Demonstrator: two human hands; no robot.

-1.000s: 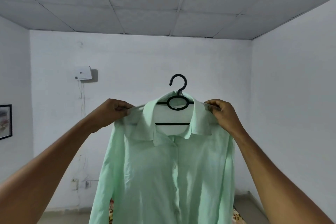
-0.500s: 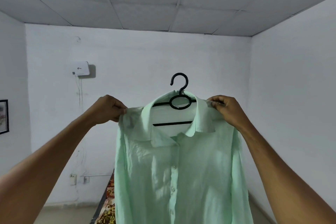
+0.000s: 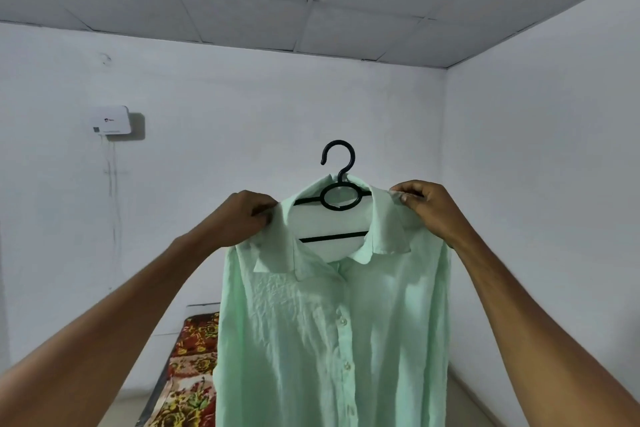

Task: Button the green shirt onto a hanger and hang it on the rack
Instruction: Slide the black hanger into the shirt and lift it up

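White walls behind, raised left hand (image 3: 242, 215) and right hand (image 3: 427, 206) pinch green shirt (image 3: 332, 322) shoulders.

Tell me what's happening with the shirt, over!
Left hand and right hand grip the shoulders of the green shirt. Shirt buttoned on black hanger, held up. No rack in sight.

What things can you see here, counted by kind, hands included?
Hands: 2, the left hand and the right hand, each with a grip on a shoulder of the shirt
Shirt: 1
Hanger: 1
Wall box: 1
Flowered cloth: 1
Total: 6
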